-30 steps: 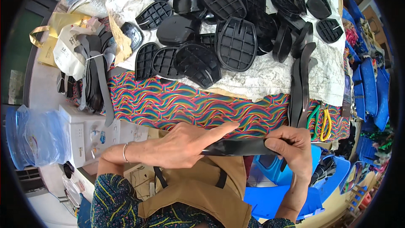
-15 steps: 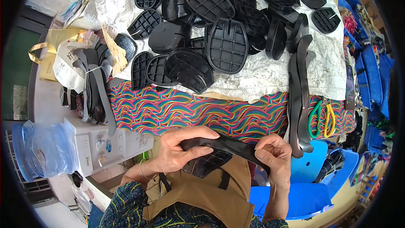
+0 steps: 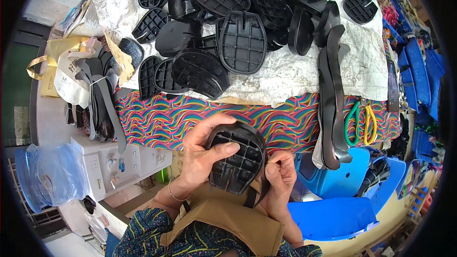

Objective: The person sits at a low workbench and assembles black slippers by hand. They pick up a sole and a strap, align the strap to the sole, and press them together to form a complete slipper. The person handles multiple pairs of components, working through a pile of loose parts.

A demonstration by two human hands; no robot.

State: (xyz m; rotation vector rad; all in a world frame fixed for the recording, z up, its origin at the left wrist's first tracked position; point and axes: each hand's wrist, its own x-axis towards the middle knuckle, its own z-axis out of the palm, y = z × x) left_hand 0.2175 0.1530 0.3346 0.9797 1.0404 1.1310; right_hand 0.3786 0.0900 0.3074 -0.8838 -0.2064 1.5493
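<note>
The left hand (image 3: pixel 197 154) is grasping a black heel (image 3: pixel 243 166), thumb pressing on its gridded face, above the person's lap and just in front of the table edge. A black strip (image 3: pixel 257 138) is curving round the heel's far and right edges, and the right hand (image 3: pixel 281 181) is pinching it between thumb and fingers at the heel's right side.

Beyond the hands, a rainbow-wave cloth (image 3: pixel 157 123) is covering the near part of the table, and a scuffed white sheet (image 3: pixel 295 83) is lying over the rest. A pile of black heels (image 3: pixel 243 43) is crowding the sheet, some showing their grids, others turned over or standing on edge. To the right, long dark strips (image 3: pixel 327 114) are hanging over the near edge, and scissors (image 3: pixel 369 123) with green and yellow handles are lying just beside them. At the left end, a tied bundle of strips (image 3: pixel 102 100) is drooping near a white bag (image 3: pixel 71 83) and a gold bag (image 3: pixel 52 62).

Lower left, a clear blue water bottle (image 3: pixel 50 176) is lying against a white dispenser (image 3: pixel 109 166). Lower right, a blue chair (image 3: pixel 333 181) is standing near a darker blue bin (image 3: pixel 333 219).
</note>
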